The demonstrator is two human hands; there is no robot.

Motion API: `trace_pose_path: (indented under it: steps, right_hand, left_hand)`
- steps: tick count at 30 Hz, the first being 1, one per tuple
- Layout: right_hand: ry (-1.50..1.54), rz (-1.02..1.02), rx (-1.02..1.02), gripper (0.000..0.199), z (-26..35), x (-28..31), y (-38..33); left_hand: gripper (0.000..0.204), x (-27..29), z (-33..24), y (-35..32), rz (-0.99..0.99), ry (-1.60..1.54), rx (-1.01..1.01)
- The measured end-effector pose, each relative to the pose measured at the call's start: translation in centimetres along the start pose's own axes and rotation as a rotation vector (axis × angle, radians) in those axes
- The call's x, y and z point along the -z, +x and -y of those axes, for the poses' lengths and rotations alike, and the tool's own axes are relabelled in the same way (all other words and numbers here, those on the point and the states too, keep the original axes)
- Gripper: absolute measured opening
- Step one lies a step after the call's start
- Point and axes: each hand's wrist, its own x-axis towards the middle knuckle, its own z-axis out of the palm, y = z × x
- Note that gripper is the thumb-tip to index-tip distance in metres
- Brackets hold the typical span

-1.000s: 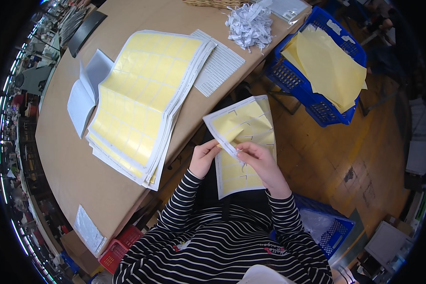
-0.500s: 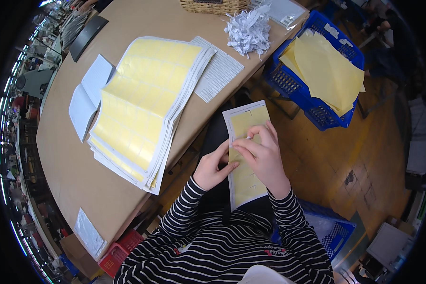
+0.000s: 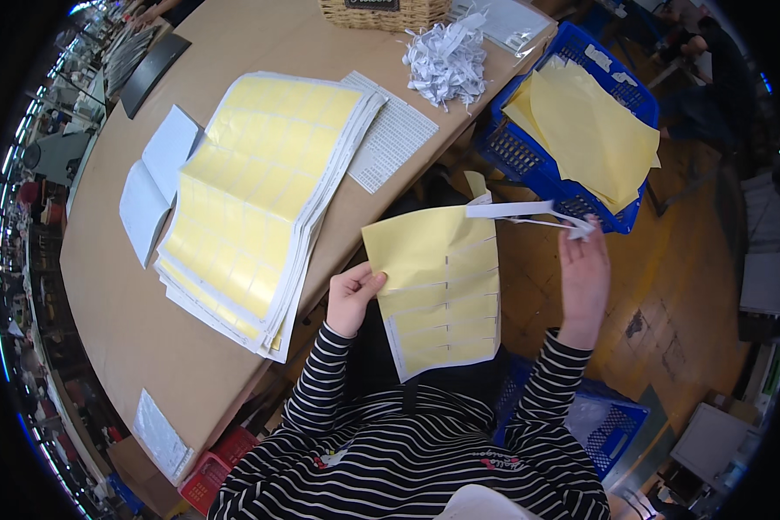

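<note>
My left hand [image 3: 351, 299] pinches the left edge of a yellow sticker sheet [image 3: 425, 286] held above my lap. Rows of pale cut lines with small dark marks run across it. My right hand [image 3: 586, 282] is out to the right, its fingertips closed on thin white paper strips [image 3: 516, 209]. These strips stretch from the sheet's upper right edge, where they still seem attached. On the table to the left lies a thick stack of similar yellow sheets [image 3: 251, 165], with a printed white sheet [image 3: 394, 143] partly under its right side.
A heap of white paper strips [image 3: 446, 62] and a wicker basket [image 3: 377, 17] stand at the table's far edge. Right of it, a blue crate [image 3: 516, 149] holds loose yellow sheets [image 3: 594, 134]. An open notebook [image 3: 158, 186] lies left of the stack. Another blue crate [image 3: 611, 438] is low right.
The sheet was narrow, apparently folded, with both hands together on it; now it is spread wider. My right hand has moved right, drawing white strips out. My left hand has shifted slightly left.
</note>
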Motion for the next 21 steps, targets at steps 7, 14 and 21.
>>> trace_pose_path:
  steps: [7,14,21]
  right_hand:
    - [0.556,-0.318,0.046,0.03,13.5,19.2,2.9]
    - [-0.251,-0.682,0.773,0.034,23.7,20.8,-2.2]
    - [-1.604,0.218,1.197,0.039,9.8,-2.0,-7.3]
  left_hand:
    - [0.031,1.4,1.7,0.7,-0.123,-0.21,0.124]
    - [0.029,0.2,2.3,2.2,-0.081,-0.24,0.142]
    - [0.024,-4.2,1.2,3.4,-0.074,-0.32,0.19]
